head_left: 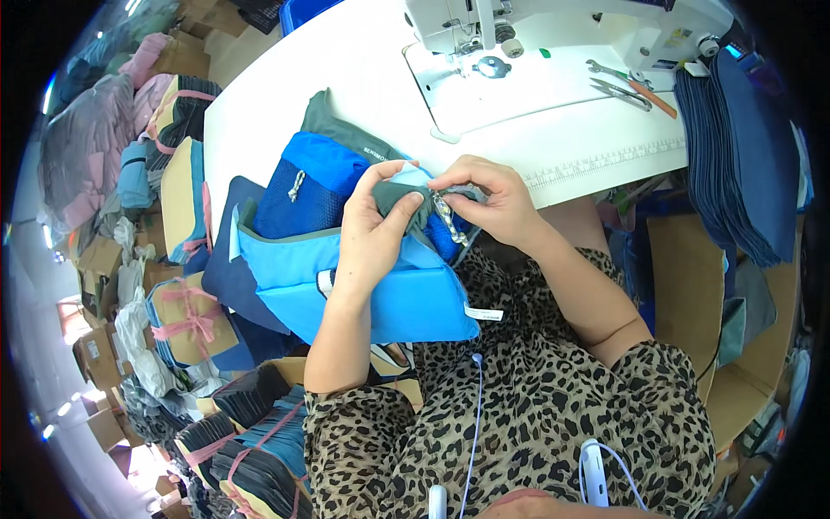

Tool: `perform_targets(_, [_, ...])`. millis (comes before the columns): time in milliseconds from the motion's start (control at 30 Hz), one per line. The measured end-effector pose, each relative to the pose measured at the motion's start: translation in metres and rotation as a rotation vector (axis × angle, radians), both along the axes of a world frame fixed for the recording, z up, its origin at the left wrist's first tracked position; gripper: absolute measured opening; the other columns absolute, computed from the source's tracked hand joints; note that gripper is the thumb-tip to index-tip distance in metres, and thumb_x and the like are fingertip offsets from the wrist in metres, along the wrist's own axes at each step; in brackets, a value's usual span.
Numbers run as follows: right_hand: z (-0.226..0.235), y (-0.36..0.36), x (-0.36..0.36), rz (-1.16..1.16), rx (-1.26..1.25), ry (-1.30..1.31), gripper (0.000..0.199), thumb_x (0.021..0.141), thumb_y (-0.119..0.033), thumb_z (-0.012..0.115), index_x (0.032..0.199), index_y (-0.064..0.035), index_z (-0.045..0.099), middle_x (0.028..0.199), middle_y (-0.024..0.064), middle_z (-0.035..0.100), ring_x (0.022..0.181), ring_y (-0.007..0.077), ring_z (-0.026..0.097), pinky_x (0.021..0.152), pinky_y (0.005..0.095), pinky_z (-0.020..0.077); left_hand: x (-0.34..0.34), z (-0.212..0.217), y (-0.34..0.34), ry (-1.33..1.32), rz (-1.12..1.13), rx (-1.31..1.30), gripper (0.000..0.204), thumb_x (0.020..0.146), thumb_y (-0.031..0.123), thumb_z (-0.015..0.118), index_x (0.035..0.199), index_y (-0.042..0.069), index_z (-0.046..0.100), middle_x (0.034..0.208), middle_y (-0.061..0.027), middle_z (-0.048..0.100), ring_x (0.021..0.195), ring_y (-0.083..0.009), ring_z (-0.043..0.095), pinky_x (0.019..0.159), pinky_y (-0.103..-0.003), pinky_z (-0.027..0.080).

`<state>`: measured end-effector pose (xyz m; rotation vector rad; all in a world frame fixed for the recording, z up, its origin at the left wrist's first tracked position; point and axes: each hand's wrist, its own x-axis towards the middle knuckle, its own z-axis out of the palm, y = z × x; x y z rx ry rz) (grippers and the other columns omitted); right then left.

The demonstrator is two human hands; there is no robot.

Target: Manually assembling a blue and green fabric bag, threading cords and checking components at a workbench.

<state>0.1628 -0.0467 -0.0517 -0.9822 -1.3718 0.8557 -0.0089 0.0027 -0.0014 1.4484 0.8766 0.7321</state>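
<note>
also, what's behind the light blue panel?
A blue mesh pouch shows beyond the far edge of the light blue panel, with a grey-green piece past it. The panel hides the pouch's near end, the left hand blocks more; can't tell if they're joined.

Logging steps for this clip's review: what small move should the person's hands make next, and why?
Probably ease the right hand slightly away from the left hand to smooth the dark grey-green fabric: both hands appear to pinch it close together, and it looks bunched between them, beside the pale patterned cord.
</note>
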Motion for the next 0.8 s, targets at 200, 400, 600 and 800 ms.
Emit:
perform_targets(200, [-0.004, 0.002, -0.006, 0.014, -0.090, 0.146, 0.020, 0.076, 0.003, 0.060, 0.094, -0.0034, 0.066, 0.090, 0.0062, 0.064, 0.084, 0.0128, 0.060, 0.077, 0.0243, 0.0476, 0.003, 0.000, -0.003, 0.005, 0.023, 0.058, 0.039, 0.083, -0.005, 0.049, 0.120, 0.006, 0.047, 0.108, -0.0034, 0.053, 0.093, -0.0080, 0.048, 0.081, -0.021, 0.039])
perform_targets(400, [-0.002, 0.000, -0.003, -0.005, -0.069, 0.090, 0.019, 0.075, 0.004, 0.061, 0.091, -0.0034, 0.067, 0.088, 0.0058, 0.064, 0.082, 0.0129, 0.060, 0.074, 0.0243, 0.0470, 0.003, -0.001, -0.002, -0.048, -0.073, 0.051, 0.046, 0.077, -0.010, 0.054, 0.118, 0.008, 0.048, 0.104, -0.0032, 0.055, 0.095, -0.0093, 0.051, 0.082, -0.022, 0.041])
perform_targets(600, [0.001, 0.000, -0.002, 0.015, -0.063, 0.069, 0.020, 0.074, 0.005, 0.061, 0.091, -0.0039, 0.068, 0.084, 0.0053, 0.064, 0.079, 0.0130, 0.060, 0.072, 0.0240, 0.0461, -0.004, -0.004, 0.008, 0.090, -0.054, -0.062, 0.037, 0.073, -0.008, 0.065, 0.105, 0.006, 0.055, 0.091, -0.0022, 0.060, 0.085, -0.0101, 0.056, 0.075, -0.024, 0.046])
perform_targets(800, [0.000, 0.001, -0.001, -0.010, -0.021, 0.016, 0.021, 0.073, 0.005, 0.060, 0.091, -0.0038, 0.068, 0.082, 0.0054, 0.063, 0.075, 0.0129, 0.060, 0.066, 0.0240, 0.0464, -0.003, -0.003, 0.009, 0.043, 0.024, 0.011, 0.031, 0.070, -0.007, 0.069, 0.094, 0.004, 0.053, 0.087, -0.0029, 0.060, 0.082, -0.0097, 0.058, 0.070, -0.023, 0.048])
